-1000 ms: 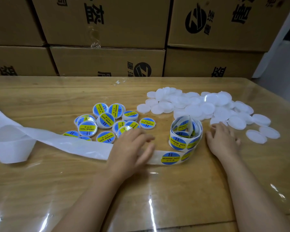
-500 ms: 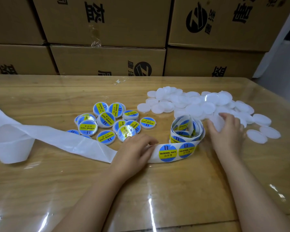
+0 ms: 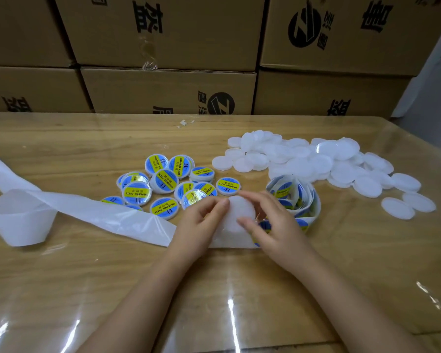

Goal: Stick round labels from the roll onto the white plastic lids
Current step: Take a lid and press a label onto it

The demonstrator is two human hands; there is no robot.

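Pinching white lid (image 3: 241,210) by its rim, grip of left hand (image 3: 201,222) and of right hand (image 3: 275,225) both clamped on it, person is holding it over backing strip (image 3: 127,220) beside label roll (image 3: 294,197), flat face tilting up toward camera, round so lacking a long axis; centring squarely on a label before pressing seems advisable.

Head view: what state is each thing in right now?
Held lid, visible face blank, above the strip.
Left hand, grips held lid.
Right hand, pinches held lid.
Label roll, partly unrolled.
Labelled lids, piled loose.
Blank lids, heaped.
Backing strip, peeled bare.
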